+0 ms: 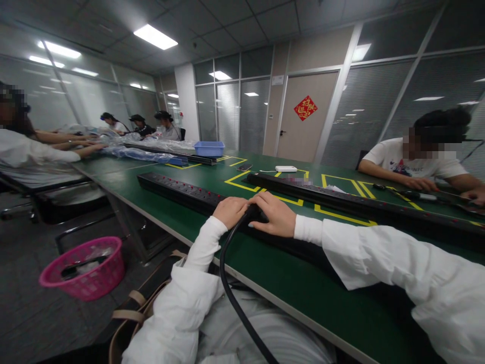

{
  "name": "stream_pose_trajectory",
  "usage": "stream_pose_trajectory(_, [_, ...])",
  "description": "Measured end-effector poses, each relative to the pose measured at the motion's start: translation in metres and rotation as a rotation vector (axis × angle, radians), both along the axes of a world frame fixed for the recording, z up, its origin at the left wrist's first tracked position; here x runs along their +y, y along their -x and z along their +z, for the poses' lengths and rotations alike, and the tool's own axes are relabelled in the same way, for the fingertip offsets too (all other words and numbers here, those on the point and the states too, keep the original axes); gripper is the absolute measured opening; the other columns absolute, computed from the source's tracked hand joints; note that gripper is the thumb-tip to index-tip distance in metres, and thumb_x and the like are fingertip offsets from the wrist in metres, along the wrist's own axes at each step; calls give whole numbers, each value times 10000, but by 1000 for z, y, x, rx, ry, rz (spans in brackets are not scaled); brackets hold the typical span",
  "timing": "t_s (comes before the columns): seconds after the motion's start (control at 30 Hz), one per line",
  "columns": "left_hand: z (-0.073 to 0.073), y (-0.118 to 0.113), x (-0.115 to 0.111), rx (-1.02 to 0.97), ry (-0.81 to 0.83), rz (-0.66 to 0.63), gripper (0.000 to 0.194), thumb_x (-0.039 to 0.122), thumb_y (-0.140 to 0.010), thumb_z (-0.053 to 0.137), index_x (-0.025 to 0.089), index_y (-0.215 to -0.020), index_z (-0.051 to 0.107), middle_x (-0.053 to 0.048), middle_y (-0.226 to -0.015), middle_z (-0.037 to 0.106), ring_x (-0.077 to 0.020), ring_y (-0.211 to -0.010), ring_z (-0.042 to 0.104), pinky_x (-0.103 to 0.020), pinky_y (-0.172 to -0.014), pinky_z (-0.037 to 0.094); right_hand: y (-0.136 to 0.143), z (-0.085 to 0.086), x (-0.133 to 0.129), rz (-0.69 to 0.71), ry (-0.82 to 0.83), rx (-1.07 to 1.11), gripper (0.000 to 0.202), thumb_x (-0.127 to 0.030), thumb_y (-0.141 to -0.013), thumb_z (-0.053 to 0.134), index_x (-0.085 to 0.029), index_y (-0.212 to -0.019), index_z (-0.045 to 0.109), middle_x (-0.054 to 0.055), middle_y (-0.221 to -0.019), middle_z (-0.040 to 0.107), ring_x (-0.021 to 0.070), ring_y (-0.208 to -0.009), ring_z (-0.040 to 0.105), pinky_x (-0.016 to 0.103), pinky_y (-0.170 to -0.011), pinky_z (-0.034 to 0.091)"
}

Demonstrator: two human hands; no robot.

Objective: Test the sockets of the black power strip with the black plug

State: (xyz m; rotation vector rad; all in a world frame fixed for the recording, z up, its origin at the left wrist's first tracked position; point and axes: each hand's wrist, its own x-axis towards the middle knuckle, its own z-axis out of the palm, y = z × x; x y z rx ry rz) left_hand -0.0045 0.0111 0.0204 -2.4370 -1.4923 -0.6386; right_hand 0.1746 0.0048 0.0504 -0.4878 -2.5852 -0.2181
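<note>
I had both hands together at a long black power strip, which lay at a slant on the green tabletop [288, 283] in front of me, close to the near edge. Its far-left stretch [178, 191] showed a row of small red spots along the upper side; the part nearest me was covered by my hands and right forearm. My right hand [278, 215] was narrow, thumb and fingers curled about the dark end of a thick black cable [226, 265]. My left hand [230, 211] met it from the other side, fingers close together and touching that same end; I could not tell whether they gripped it or only pressed. From between my hands the cable bent down over the tabletop's edge and hung across my lap.

Beyond my hands lay a second black strip [352, 202], reaching off to the right across yellow tape lines [344, 216]. A small white box [286, 169] and a flat dark object [244, 167] lay behind it, and farther left stood a blue bin [209, 148] near crumpled clear plastic [140, 153]. A co-worker in a white shirt [394, 156] sat across on my right. On the floor to my left stood a pink basket [87, 283] with mixed items inside.
</note>
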Motion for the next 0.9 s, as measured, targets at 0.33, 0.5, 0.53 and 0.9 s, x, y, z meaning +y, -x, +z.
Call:
stream_pose_trajectory(0.33, [0, 0, -4, 107, -60, -24, 292, 215, -866, 276, 165, -909, 560, -58, -942, 625, -170, -958, 544, -300, -870, 373, 1, 2, -4, -99, -82, -47, 307, -367, -809, 462, -149, -1026, 460, 98, -942, 505, 205, -887, 468, 334, -778, 381])
stream_pose_trajectory(0.5, [0, -1, -1, 72, -39, 6, 354, 261, -884, 210, 185, -846, 554, -39, -895, 627, -165, -895, 560, -293, -813, 397, 7, 4, -9, -170, -175, -104, 291, -381, -814, 432, -135, -967, 460, 105, -911, 513, 204, -851, 475, 316, -745, 375])
stream_pose_trajectory(0.53, [0, -2, -1, 72, -38, 10, 355, 263, -882, 211, 182, -827, 552, -42, -879, 626, -171, -877, 563, -298, -797, 402, 9, 5, -9, -189, -196, -116, 293, -389, -811, 427, -133, -951, 459, 106, -905, 517, 205, -843, 478, 313, -736, 373])
stream_pose_trajectory(0.9, [-1, -2, 1, 84, -33, -19, 336, 256, -876, 227, 190, -800, 548, -34, -867, 624, -167, -873, 559, -291, -793, 393, 7, 7, -3, -348, -93, -223, 378, -474, -799, 401, -176, -1031, 407, 71, -839, 623, 214, -716, 571, 239, -536, 268])
